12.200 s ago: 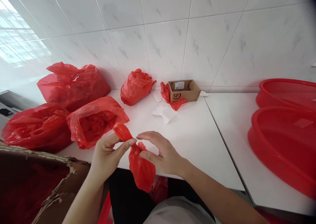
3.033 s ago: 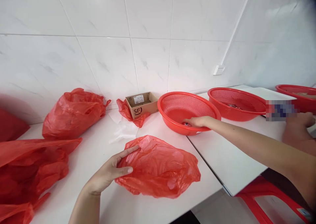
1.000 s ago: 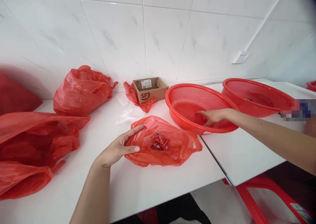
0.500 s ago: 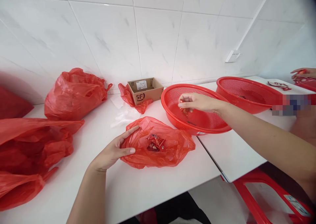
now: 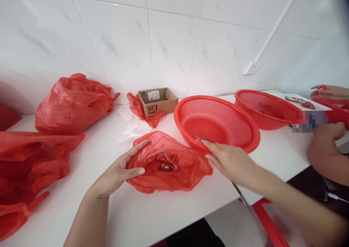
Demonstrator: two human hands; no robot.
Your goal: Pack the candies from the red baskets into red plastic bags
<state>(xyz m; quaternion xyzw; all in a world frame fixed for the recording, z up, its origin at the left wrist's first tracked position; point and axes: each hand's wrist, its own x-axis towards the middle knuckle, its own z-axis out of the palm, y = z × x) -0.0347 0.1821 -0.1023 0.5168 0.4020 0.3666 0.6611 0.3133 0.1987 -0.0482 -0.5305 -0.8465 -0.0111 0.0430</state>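
A red plastic bag (image 5: 188,176) lies with its mouth open on the white table, small red snack packets (image 5: 167,157) inside. On its left rim rests my left hand (image 5: 120,170), the thumb and index finger spread along the plastic and the edge held between them. My right hand (image 5: 227,161) is at the bag's right side, by the near rim of a red perforated basket (image 5: 218,105). Its fingers are stretched out and slightly blurred, with nothing visible in them. A small packet (image 5: 197,138) shows in the basket close to these fingertips.
A cardboard box (image 5: 160,107) stands near the tiled wall. Full red bags (image 5: 73,101) and an open red bag (image 5: 32,160) are on the left. Right are a second red basket (image 5: 267,118) and another person's hand (image 5: 331,90). A red stool (image 5: 268,221) is below.
My right hand has come from above the basket, where it held packets, down to the bag's right side. A golden-orange packet now shows inside the bag. My left hand stays on the rim.
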